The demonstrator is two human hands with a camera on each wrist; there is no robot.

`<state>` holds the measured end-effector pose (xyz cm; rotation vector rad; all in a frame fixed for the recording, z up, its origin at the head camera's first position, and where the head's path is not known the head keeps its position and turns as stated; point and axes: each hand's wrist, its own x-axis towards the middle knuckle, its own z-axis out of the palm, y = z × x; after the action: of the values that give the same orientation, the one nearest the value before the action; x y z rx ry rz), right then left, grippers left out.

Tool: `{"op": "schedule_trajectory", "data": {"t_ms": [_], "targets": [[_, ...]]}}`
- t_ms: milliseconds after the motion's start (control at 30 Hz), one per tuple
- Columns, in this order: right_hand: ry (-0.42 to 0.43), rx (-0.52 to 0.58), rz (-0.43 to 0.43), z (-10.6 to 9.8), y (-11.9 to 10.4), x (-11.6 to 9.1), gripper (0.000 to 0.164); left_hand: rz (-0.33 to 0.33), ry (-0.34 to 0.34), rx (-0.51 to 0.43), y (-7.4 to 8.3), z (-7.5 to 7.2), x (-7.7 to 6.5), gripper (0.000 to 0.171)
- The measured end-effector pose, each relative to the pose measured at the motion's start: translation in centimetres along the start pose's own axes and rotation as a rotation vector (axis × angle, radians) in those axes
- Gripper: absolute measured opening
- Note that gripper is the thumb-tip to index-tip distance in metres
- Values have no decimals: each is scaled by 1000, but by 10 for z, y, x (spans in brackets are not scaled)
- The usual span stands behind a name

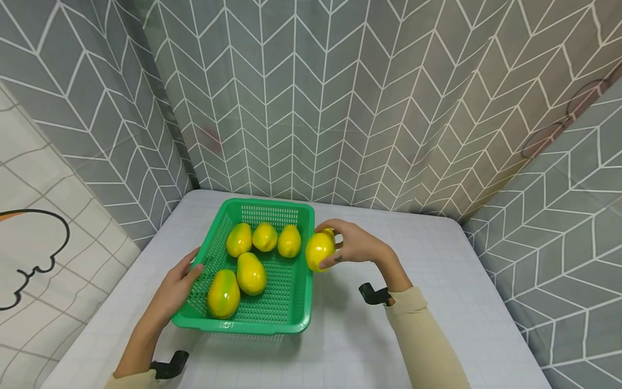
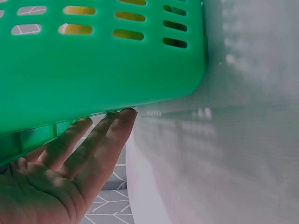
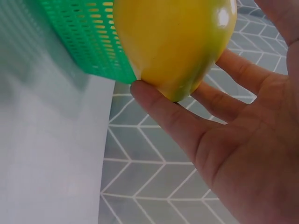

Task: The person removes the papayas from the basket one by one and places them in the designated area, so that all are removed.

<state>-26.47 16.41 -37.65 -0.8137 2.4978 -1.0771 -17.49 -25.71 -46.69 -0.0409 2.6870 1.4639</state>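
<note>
You can see white lettering (image 1: 226,325) on the green basket (image 1: 272,327), at its near rim, too small to read.

The right wrist view's top edge cut off the yellow-green fruit (image 3: 173,42) and, upper left, the green basket (image 3: 86,44).

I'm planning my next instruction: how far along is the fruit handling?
Done, it seems: five yellow fruits sit in the green basket, whose left rim the left hand touches. In hand: the right hand holds a sixth fruit at the right rim. Left: that fruit is not inside; if bound for the basket, it has yet to cross the rim.
</note>
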Motion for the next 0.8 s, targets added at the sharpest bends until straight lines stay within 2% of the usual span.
{"op": "schedule_trajectory", "data": {"t_ms": [267,600,800], "targets": [[4,6,7,-3,15,-4,80,-9,1,4,0,0,0,65],[40,-91,107,-3,35,-7,78,-4,6,-3,0,0,1,66],[33,-89,148,-1,49,-6,79,-7,6,-8,0,0,0,65]]}}
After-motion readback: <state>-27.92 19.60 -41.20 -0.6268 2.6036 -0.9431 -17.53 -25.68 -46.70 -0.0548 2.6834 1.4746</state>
